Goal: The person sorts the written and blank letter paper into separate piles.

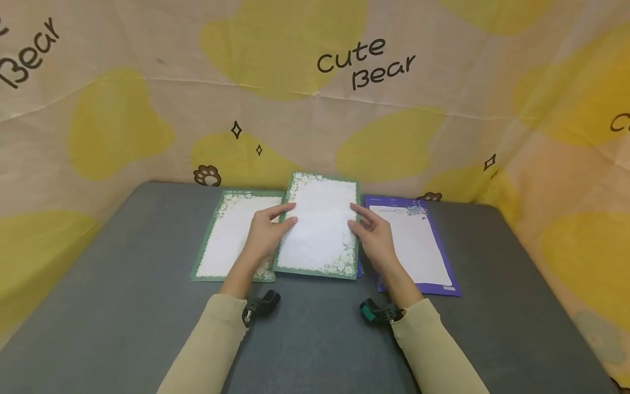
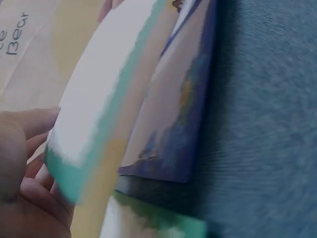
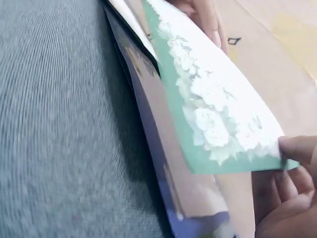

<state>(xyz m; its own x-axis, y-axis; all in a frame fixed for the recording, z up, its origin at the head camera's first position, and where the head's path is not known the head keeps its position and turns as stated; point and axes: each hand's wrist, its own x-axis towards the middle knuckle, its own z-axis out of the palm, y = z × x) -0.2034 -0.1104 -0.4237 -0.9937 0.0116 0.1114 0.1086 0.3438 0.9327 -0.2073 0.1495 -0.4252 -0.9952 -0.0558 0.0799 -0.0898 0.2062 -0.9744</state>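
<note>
A sheet of letter paper (image 1: pixel 320 224) with a green floral border is held up between both hands over the middle of the table. My left hand (image 1: pixel 263 235) pinches its left edge between thumb and fingers. At the opposite edge, my right hand (image 1: pixel 376 238) grips with thumb and fingertips. White flowers (image 3: pixel 213 124) decorate a corner of the held sheet in the right wrist view, where the paper bows slightly. Beneath it, a purple-bordered sheet (image 2: pixel 171 109) shows in the left wrist view, mostly hidden from the head view.
On the table (image 1: pixel 315 339), another green-bordered sheet (image 1: pixel 226 235) lies to the left, partly behind the left hand. A purple-bordered lined sheet (image 1: pixel 423 246) lies to the right. A printed cloth (image 1: pixel 275 109) hangs behind the table and along its sides.
</note>
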